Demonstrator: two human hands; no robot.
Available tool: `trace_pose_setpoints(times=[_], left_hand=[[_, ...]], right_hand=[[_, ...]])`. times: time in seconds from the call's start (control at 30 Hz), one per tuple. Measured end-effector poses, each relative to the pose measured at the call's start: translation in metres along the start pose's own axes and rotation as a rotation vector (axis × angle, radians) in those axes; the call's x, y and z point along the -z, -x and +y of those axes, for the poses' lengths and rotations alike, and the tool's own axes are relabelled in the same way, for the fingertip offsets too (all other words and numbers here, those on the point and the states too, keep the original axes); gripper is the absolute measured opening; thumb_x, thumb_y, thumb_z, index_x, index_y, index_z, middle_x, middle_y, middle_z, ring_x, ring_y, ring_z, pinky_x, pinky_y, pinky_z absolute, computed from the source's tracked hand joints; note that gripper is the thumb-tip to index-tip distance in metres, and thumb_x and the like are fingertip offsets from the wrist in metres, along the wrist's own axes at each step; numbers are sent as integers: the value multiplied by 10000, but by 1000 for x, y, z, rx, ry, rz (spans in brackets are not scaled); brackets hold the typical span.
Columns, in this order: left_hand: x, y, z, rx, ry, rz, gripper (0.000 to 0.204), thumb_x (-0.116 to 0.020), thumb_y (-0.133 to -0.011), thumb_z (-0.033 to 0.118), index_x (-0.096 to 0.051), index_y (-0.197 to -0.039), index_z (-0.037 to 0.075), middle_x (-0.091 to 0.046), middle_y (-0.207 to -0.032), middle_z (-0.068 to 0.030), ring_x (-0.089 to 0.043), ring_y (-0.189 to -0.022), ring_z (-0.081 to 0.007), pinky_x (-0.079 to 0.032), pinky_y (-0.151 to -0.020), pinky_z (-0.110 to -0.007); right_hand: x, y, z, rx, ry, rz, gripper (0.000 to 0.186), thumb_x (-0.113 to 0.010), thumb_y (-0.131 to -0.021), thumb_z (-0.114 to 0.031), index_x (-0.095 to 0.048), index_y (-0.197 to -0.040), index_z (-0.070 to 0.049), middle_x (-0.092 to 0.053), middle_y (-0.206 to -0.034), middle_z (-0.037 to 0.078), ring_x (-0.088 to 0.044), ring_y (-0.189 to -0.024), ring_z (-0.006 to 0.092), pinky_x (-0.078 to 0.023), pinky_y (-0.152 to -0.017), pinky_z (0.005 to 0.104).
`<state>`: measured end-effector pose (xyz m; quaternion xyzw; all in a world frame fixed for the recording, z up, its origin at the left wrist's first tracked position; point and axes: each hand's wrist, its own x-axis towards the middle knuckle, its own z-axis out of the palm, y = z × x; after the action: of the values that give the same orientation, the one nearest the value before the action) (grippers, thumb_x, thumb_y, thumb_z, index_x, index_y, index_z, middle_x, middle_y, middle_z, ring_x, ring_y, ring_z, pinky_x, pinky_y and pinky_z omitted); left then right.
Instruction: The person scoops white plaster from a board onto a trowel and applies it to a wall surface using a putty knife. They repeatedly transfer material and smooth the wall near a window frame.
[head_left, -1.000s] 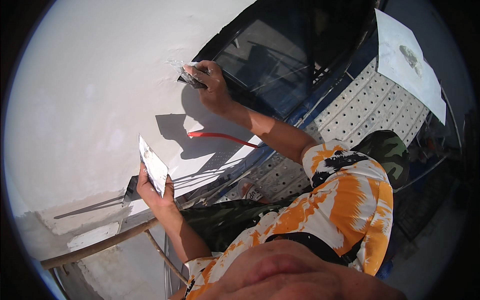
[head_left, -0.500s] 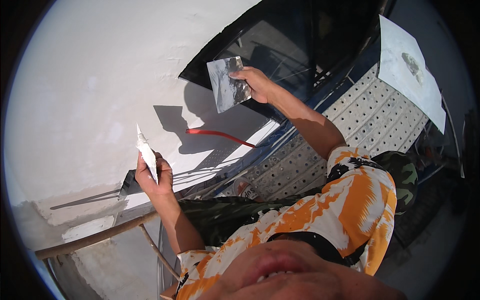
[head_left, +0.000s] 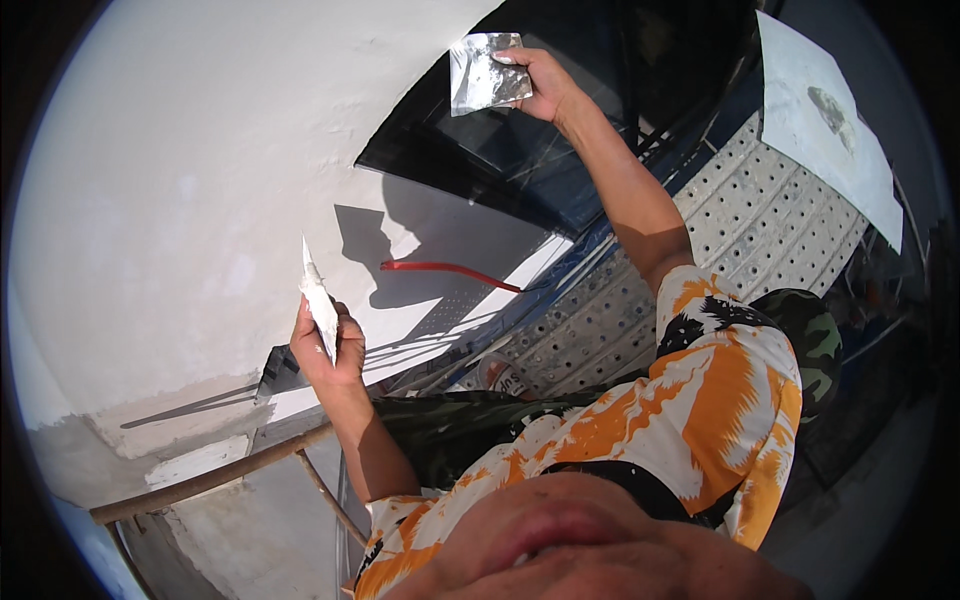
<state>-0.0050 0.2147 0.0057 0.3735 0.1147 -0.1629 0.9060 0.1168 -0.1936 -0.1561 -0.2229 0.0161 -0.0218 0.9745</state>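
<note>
My left hand (head_left: 346, 350) is closed around a putty knife (head_left: 318, 305) thickly coated in white putty. The tool appears nearly edge-on, its thin tip pointing up along the wall, and its grip is hidden in my fingers. Farther off and to the right, my right hand (head_left: 545, 85) pinches a flat rectangular steel scraper plate (head_left: 478, 75), thumb on its face. Grey and white smears mark that shiny plate, which is held up in front of the dark window opening. Both tools appear apart from the white wall (head_left: 200, 200), though the exact gap is unclear.
A red tube (head_left: 450, 268) sticks out near the wall below the window opening (head_left: 580, 150). My legs are over a perforated metal platform (head_left: 740, 215). At the far right lies a white board (head_left: 800, 110) with a grey patch. A brown rail (head_left: 215, 475) runs at lower left.
My right hand has raised the scraper plate away from me, up to the top of the window opening. My left hand with the putty knife appears slightly farther right, as the whole view shifts.
</note>
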Motion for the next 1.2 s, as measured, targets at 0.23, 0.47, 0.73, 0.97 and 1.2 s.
trace_pose_setpoints(times=[0.23,0.47,0.73,0.97,1.2], left_hand=[[-3,3,2,-16,21,59,148,-538,-970,89,-595,-1043,-26,-645,-798,-77,-617,-662,-146,-549,-544,-217],[-14,-6,-38,-71,-9,229,149,-535,-977,96,-607,-1029,-24,-630,-821,-66,-590,-666,-120,-513,-552,-196],[-30,-7,-45,-73,-2,205,160,-532,-976,99,-611,-1054,-16,-679,-902,-82,-675,-809,-167,-569,-708,-246],[-22,-8,-10,-275,-502,125,332,-527,-990,182,-563,-1229,-47,-662,-1099,-165,-687,-927,-226,-570,-816,-345],[-22,-7,-19,-283,-609,103,233,-561,-958,153,-610,-1100,-25,-681,-1001,-116,-676,-837,-181,-549,-747,-297]], right_hand=[[35,-6,-71,207,71,64,235,-572,-908,-106,-582,-1104,23,-685,-1018,149,-704,-879,263,-587,-786,446],[-46,84,-15,604,389,-135,226,-604,-934,-96,-644,-1129,11,-701,-979,68,-653,-900,145,-502,-789,264],[-130,150,81,740,1402,-666,509,-631,-824,31,-649,-1278,-199,-583,-1228,139,-574,-1066,309,-497,-914,408],[-130,129,29,786,1516,-711,506,-591,-752,122,-724,-1172,-127,-652,-1152,91,-595,-1033,278,-483,-904,375],[-162,121,30,851,1651,-925,452,-762,-687,-41,-754,-1124,-158,-680,-1111,88,-626,-1001,270,-504,-853,366]])
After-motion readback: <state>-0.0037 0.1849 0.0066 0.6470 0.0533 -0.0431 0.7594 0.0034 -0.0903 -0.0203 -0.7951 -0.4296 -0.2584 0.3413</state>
